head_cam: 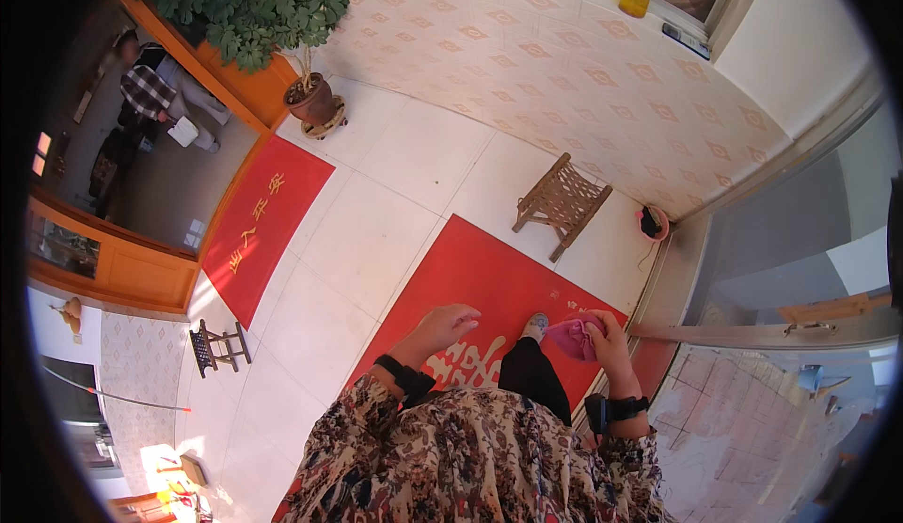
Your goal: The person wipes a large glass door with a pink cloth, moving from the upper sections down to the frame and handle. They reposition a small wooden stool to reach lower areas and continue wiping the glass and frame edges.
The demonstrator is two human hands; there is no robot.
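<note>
My right hand [611, 343] is closed on a crumpled pink cloth [573, 338], which hangs to the left of the fingers above the edge of a red floor mat [451, 276]. My left hand [446, 327] holds nothing; its fingers are bent and a little apart over the same mat. Black bands with small devices sit on both wrists. Below the cloth, one shoe [536, 325] stands on the mat.
A woven folding stool [562, 205] and a pink basket [652, 223] stand near the tiled wall. A potted plant [310, 103] is beside an orange doorway, with another person [152, 89] beyond it. A second red mat [271, 219] and small stool [217, 346] lie left. A glass door [790, 241] is right.
</note>
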